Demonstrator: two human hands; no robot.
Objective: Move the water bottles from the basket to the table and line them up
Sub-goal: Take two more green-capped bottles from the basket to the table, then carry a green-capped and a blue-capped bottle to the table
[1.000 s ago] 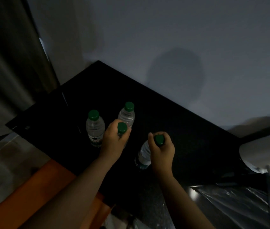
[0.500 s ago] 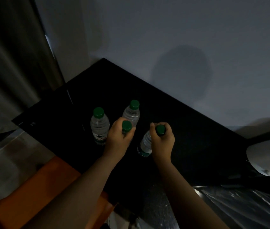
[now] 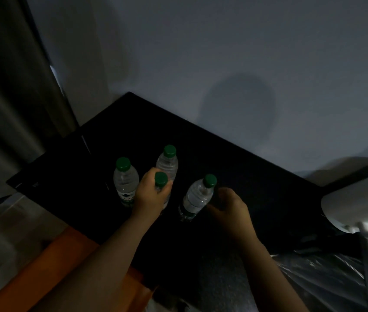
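Right hand (image 3: 230,210) off end bottle (image 3: 197,197), held bottle (image 3: 161,179) half-hidden

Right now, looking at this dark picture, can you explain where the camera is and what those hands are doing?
There is no machine: a person wears a camera on the head, looking down at their own bare hands. Four green-capped water bottles are on a black table by a pale wall. The left hand grips the front bottle near its neck. The right hand is open beside the right-side bottle, holding nothing. The leftmost bottle and rear bottle are not held.
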